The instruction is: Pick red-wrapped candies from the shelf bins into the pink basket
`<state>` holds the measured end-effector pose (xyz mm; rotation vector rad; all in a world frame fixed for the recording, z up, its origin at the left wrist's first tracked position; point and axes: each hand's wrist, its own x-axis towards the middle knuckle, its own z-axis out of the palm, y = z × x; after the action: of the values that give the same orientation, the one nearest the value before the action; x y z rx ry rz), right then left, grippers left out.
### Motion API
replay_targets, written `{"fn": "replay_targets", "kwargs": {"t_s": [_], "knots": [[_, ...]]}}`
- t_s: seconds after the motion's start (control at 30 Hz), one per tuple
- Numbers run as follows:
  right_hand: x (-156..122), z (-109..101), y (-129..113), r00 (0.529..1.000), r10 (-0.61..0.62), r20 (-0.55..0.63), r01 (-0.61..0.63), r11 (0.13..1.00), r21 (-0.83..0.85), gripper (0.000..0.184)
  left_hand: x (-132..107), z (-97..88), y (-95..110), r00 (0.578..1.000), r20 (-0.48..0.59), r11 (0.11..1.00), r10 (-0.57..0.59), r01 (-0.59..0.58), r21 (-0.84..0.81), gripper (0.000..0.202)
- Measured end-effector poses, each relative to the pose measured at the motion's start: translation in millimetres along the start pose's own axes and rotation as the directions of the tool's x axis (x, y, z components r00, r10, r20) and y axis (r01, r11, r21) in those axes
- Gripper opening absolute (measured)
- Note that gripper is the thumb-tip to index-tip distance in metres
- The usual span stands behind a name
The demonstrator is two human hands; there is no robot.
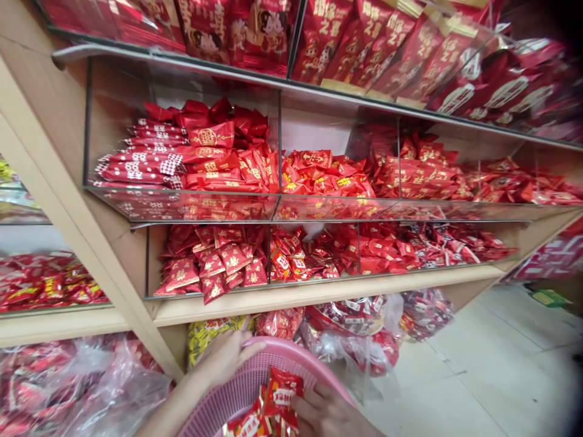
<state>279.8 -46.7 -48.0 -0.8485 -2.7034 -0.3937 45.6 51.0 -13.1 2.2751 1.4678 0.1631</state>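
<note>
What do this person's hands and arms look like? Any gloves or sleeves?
Both are bare. The left hand and its forearm show no glove, sleeve, ring or watch. Only part of the right hand shows, also ungloved.

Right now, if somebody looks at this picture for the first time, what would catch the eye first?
First, the mass of red sweet packets piled in glass compartments on the wooden shelves, filling the upper picture. Next, at the bottom middle, the pink basket: the left hand grips its rim, while the right hand holds a bunch of packets over it.
</note>
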Motion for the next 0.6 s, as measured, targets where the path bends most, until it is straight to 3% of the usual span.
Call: {"fn": "replay_targets", "kwargs": {"t_s": [0.1,0.2,0.27,0.37,0.47,0.6], "knots": [[7.6,-10.5,7.1,0.998,0.05,-0.046,-0.047,0.996,0.071,0.021,1.6,0.9,0.0,1.0,0.006,1.0,-0.005,0.005,0.006,0.054],[30.5,-39.1,33.6,0.974,0.199,-0.107,-0.172,0.961,0.216,0.016,1.9,1.8,0.6,1.0,0.009,1.0,-0.011,0.011,0.004,0.054],[51.2,-59.1,59.3,0.928,0.33,-0.171,-0.263,0.909,0.324,0.015,1.0,1.4,1.6,1.0,0.003,1.0,-0.008,0.008,0.006,0.054],[82.9,-78.5,96.5,0.811,0.526,-0.256,-0.396,0.816,0.42,0.015,-0.8,-0.7,3.5,1.0,0.006,1.0,-0.01,0.01,-0.003,0.055],[109.0,-82.1,119.7,0.73,0.657,-0.191,-0.508,0.708,0.49,0.04,-1.7,-2.1,4.4,1.0,0.01,1.0,-0.016,0.017,-0.024,0.055],[130.4,-72.5,130.8,0.704,0.709,-0.031,-0.599,0.616,0.512,0.066,-1.4,-0.9,2.6,1.0,0.003,0.999,-0.015,0.015,-0.032,0.055]]}}
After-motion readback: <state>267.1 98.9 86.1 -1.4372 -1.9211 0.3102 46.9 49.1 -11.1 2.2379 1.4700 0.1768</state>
